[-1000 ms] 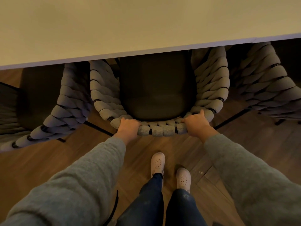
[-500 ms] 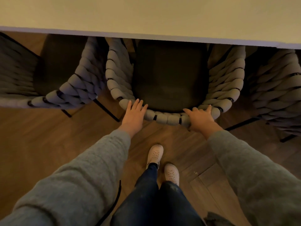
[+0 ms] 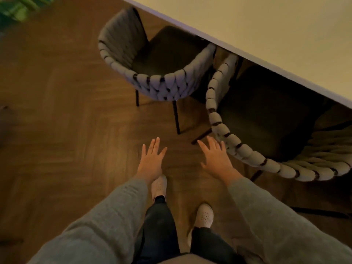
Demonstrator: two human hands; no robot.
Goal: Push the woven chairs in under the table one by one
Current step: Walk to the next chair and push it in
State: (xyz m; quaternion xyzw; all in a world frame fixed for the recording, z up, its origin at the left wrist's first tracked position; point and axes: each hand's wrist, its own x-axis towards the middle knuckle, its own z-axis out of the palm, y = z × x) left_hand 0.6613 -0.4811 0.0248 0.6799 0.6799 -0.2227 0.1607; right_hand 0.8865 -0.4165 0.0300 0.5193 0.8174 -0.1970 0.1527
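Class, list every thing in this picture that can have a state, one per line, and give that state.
table: edge overhangs both chairs' fronts
far woven chair: upright, only its front under the table, untouched
near woven chair: upright, seat partly under the table
left hand: open, fingers spread, holding nothing
right hand: open, fingers spread, holding nothing, close beside the near woven chair's rim; contact unclear

Open floor [image 3: 66, 140] left, woven chair [image 3: 162, 84] ahead, second chair [image 3: 245, 151] close right
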